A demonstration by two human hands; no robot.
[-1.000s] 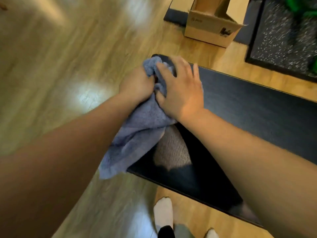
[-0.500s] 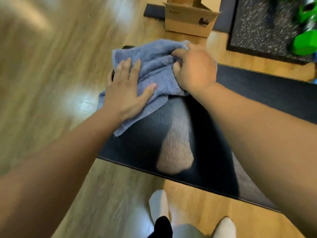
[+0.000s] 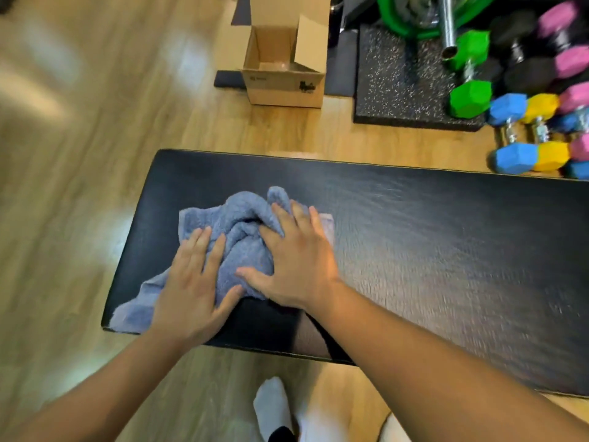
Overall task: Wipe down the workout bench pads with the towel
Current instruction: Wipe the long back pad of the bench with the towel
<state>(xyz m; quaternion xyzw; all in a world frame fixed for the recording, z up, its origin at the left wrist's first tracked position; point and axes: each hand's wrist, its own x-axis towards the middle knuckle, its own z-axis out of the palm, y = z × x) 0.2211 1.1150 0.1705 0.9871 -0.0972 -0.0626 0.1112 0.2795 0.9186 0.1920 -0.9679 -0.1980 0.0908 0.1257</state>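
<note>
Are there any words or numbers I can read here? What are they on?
Pale print, front left of the cardboard box: too small and blurred to read.
Black mark, front right of the same box: blurred, unreadable.
The dumbbells: no numbers legible.
The towel and bench pad: no writing shows.

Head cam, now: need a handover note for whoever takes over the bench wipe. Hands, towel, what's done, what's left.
Left hand: flat, fingers straight, pressing on the near-left part of the towel.
Right hand: flat, fingers spread, pressing on the towel's right side.
Towel: bunched, lying on the bench pad near its left end, with one corner at the near-left edge.
Done: the towel is down on the pad with both hands on it. The frame does not show how much has been wiped.
Left: probably sweep the towel right along the long bare stretch of the pad.
</note>
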